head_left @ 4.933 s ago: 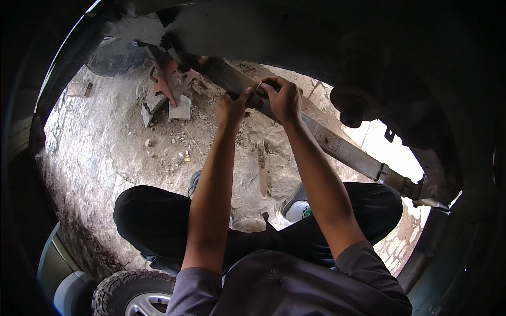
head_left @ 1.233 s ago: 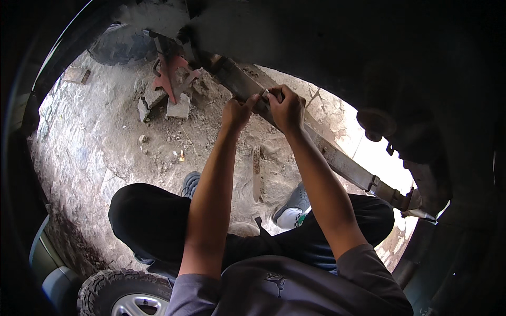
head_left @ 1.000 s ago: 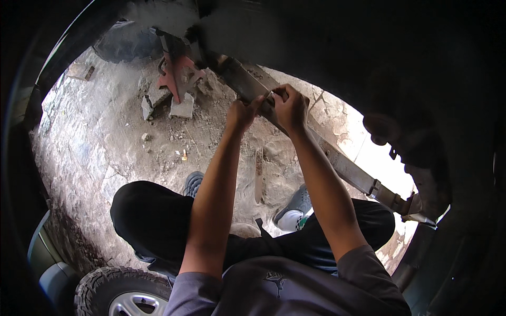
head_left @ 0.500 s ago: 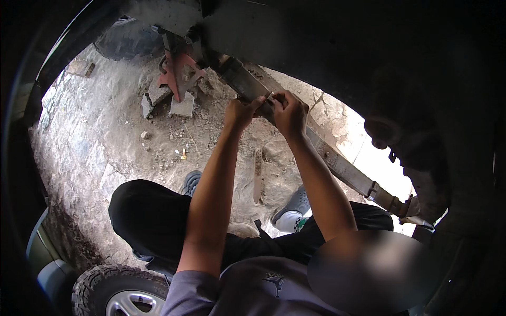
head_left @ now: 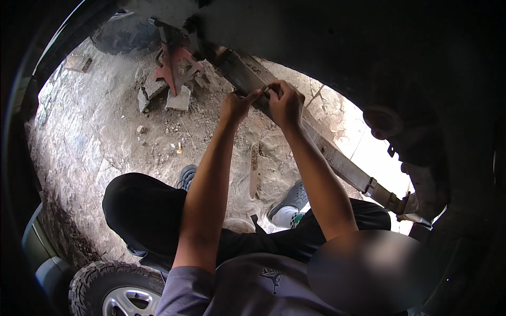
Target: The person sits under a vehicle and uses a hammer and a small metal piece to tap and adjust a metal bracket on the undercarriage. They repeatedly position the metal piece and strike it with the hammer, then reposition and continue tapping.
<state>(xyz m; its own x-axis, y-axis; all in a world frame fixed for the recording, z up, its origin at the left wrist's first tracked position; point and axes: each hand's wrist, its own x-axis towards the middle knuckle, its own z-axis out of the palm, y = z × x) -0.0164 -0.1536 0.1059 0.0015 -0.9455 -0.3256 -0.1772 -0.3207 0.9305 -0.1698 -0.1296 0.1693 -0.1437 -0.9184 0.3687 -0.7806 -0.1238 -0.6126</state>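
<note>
A long metal leaf spring (head_left: 345, 167) runs slantwise under the dark vehicle body, from upper middle to lower right. At its upper part my left hand (head_left: 235, 108) is closed, its fingers curled by the near edge and its thumb stretched toward the right hand. My right hand (head_left: 286, 105) lies over the spring with thumb and forefinger pinched together, almost meeting the left thumb. Whatever sits between the fingertips is too small and too hidden to make out.
A red jack stand (head_left: 169, 71) rests on broken blocks (head_left: 178, 99) at upper left. A flat metal strip (head_left: 254, 171) lies on the dirt floor between my feet. One wheel (head_left: 124, 289) is at lower left, and a dark tire (head_left: 124, 38) at the top left.
Both hands have shifted slightly up and left in the picture, along with the whole scene. They remain at the same part of the leaf spring, fingertips close together.
</note>
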